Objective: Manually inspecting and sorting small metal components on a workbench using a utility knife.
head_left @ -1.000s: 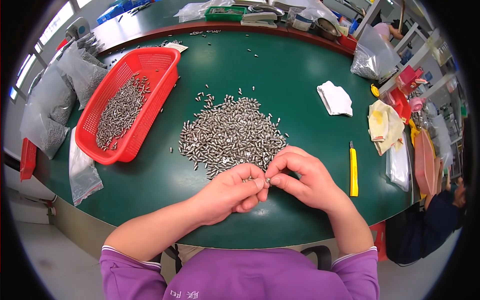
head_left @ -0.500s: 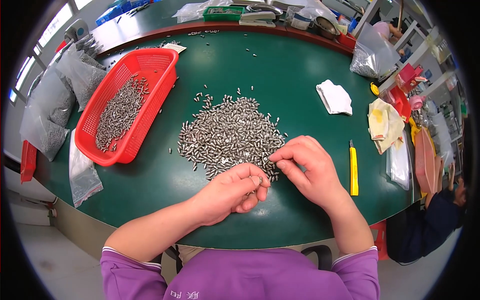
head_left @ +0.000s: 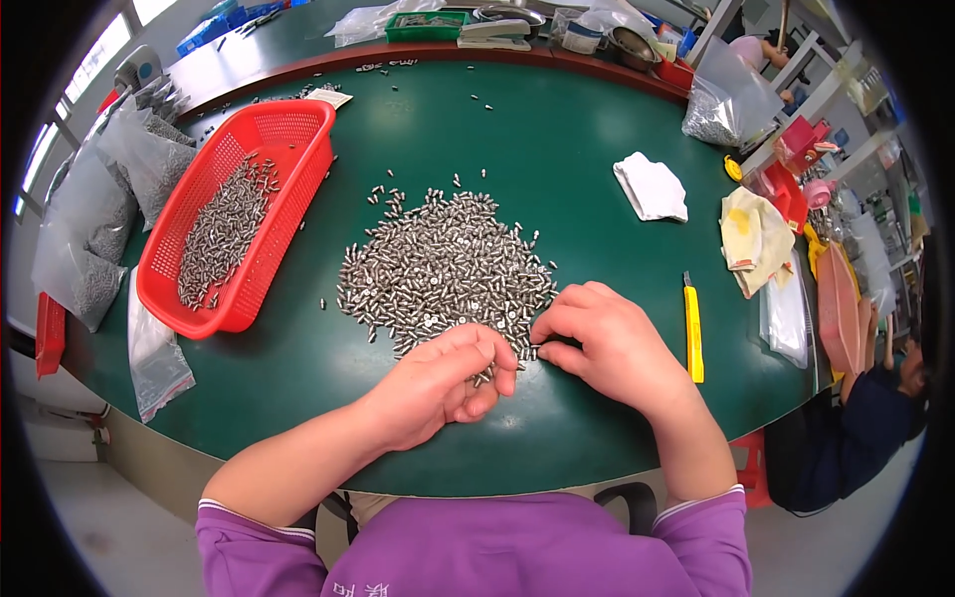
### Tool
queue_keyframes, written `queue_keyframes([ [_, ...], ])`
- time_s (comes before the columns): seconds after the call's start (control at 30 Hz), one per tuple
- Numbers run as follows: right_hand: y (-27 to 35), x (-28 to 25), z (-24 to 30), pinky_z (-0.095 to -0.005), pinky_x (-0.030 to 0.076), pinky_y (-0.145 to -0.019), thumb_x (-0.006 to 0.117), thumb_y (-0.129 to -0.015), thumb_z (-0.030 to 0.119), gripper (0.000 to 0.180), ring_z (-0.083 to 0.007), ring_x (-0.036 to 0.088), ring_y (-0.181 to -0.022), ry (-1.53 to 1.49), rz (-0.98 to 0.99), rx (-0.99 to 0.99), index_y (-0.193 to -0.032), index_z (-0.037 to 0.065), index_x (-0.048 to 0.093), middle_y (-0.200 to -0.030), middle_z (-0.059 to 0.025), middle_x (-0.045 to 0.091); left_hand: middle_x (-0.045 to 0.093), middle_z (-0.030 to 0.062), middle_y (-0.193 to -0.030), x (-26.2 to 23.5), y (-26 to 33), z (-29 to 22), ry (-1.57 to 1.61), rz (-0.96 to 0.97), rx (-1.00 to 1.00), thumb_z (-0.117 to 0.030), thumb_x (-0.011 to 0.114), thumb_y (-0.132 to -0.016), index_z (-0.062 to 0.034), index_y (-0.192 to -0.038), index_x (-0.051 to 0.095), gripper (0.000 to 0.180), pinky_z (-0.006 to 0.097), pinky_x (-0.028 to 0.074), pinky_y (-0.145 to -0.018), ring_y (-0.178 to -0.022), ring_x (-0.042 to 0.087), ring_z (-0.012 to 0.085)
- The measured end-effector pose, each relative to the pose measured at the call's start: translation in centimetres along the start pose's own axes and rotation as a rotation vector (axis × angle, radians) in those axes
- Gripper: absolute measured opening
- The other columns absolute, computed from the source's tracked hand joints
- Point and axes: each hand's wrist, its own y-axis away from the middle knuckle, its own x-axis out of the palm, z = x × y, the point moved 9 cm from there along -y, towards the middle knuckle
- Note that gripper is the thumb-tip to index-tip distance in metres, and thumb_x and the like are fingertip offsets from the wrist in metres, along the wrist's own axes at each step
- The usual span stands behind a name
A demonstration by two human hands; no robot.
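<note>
A heap of small, pointed silver metal parts (head_left: 438,264) lies in the middle of the green table. My left hand (head_left: 433,383) is curled at the heap's near edge, palm turned inward, with a few of these parts showing between its fingers. Facing it from the right, my right hand (head_left: 607,343) has its thumb and forefinger drawn together at the heap's near right edge. A metal part shows at those fingertips; how firmly it is pinched is hard to see. The left fingers partly hide the near side of the heap.
A red perforated basket (head_left: 288,224) holding similar parts stands left, beside clear bags of parts (head_left: 85,234). To the right lie a yellow utility knife (head_left: 693,333), a folded white cloth (head_left: 652,187) and a stained cloth (head_left: 756,239). A green tray (head_left: 428,27) stands at the back.
The whole view has shifted slightly, so the table's things appear further left. My right fingertips have come down toward the heap's near edge. The left hand stays curled round its parts.
</note>
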Motion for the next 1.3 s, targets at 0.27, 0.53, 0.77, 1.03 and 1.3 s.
queue_keyframes([
  [0.27, 0.0, 0.6, 0.0, -0.0376, 0.047, -0.075, 0.069, -0.074, 0.006, 0.014, -0.0264, 0.055, -0.084, 0.004, 0.027, 0.023, -0.087, 0.009, 0.064, -0.086, -0.0057, 0.057, 0.056, 0.0089, -0.091, 0.2, 0.0, 0.0, 0.004, 0.011, 0.010, -0.020, 0.044, -0.101, -0.0049, -0.102, 0.052, 0.017, 0.022, 0.033, -0.054, -0.063, 0.041, 0.0094],
  [0.53, -0.4, 0.2, 0.8, -0.0330, 0.047, -0.074, 0.067, -0.082, 0.005, 0.009, -0.0202, 0.055, -0.084, -0.359, 0.021, -0.009, -0.089, 0.006, 0.062, -0.083, -0.0033, 0.058, 0.057, 0.0028, -0.088, 0.0, 0.0, 0.4, -0.026, -0.011, -0.022, -0.017, 0.050, -0.098, -0.0063, -0.104, 0.051, 0.012, 0.020, 0.031, -0.049, -0.060, 0.042, 0.0053],
  [0.77, -0.6, 0.3, 1.8, -0.0352, 0.047, -0.079, 0.067, -0.083, 0.009, 0.009, -0.0224, 0.058, -0.087, -0.435, -0.041, -0.101, -0.092, 0.009, 0.064, -0.088, -0.0037, 0.060, 0.058, 0.0025, -0.087, 0.4, 0.1, 0.3, -0.015, 0.026, -0.020, -0.018, 0.052, -0.098, -0.0064, -0.102, 0.050, 0.013, 0.020, 0.030, -0.049, -0.059, 0.042, 0.0047],
  [1.03, -0.4, -0.4, 2.9, -0.0350, 0.047, -0.078, 0.069, -0.079, 0.008, 0.013, -0.0234, 0.059, -0.086, -0.319, -0.144, -0.218, -0.091, 0.011, 0.069, -0.086, -0.0033, 0.061, 0.057, 0.0019, -0.085, 0.2, 0.2, 0.3, -0.068, -0.020, -0.006, -0.020, 0.052, -0.099, -0.0072, -0.102, 0.050, 0.014, 0.020, 0.030, -0.050, -0.059, 0.042, 0.0049],
  [1.3, -0.2, -2.3, 1.8, -0.0332, 0.048, -0.070, 0.072, -0.073, 0.004, 0.016, -0.0222, 0.058, -0.080, -0.022, -0.207, -0.170, -0.088, 0.009, 0.068, -0.085, -0.0031, 0.061, 0.056, 0.0035, -0.085, 0.2, 0.1, 0.1, 0.011, 0.000, -0.008, -0.020, 0.042, -0.100, -0.0086, -0.102, 0.054, 0.016, 0.021, 0.031, -0.052, -0.062, 0.043, 0.0084],
])
